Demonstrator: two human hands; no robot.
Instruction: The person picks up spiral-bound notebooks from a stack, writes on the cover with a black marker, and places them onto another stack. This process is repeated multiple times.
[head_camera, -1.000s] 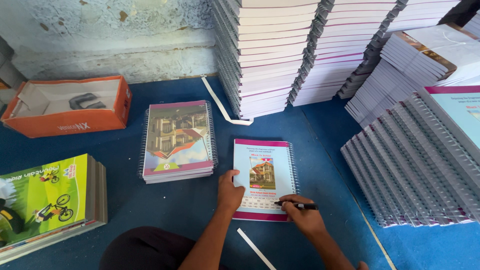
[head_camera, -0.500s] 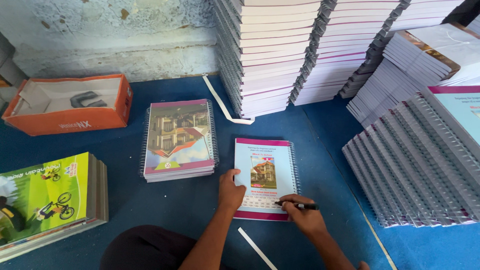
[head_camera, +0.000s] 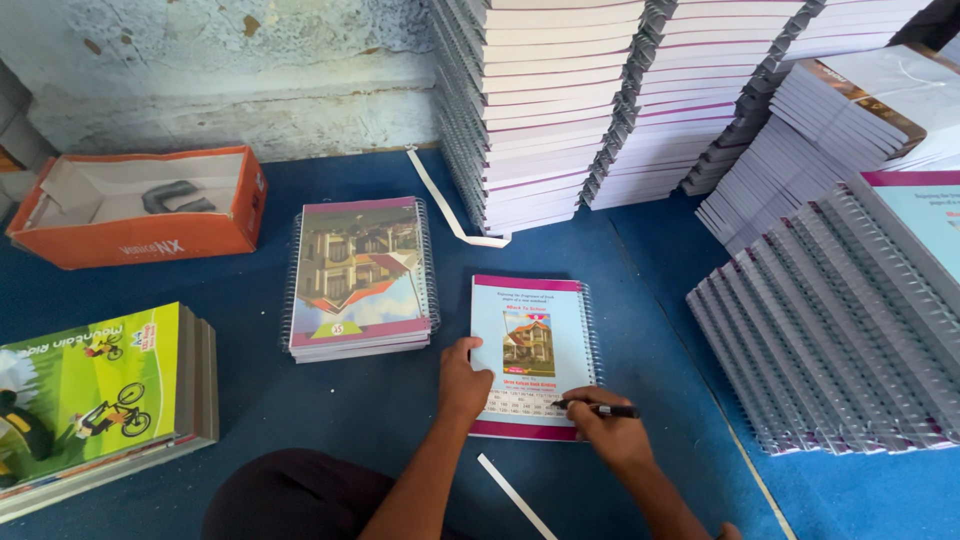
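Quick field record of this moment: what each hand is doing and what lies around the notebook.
left hand: flat on the lower left edge of the spiral notebook
right hand: holds a black pen, tip on the notebook's lower cover
surface: blue mat
left of notebook: small pile of spiral notebooks
far left: green-covered books, orange box
behind and right: tall stacks of notebooks
loose: white strip by the right forearm

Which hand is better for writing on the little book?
The right hand: it holds the black pen, tip on the light-blue spiral-bound booklet. The left hand only presses its edge.
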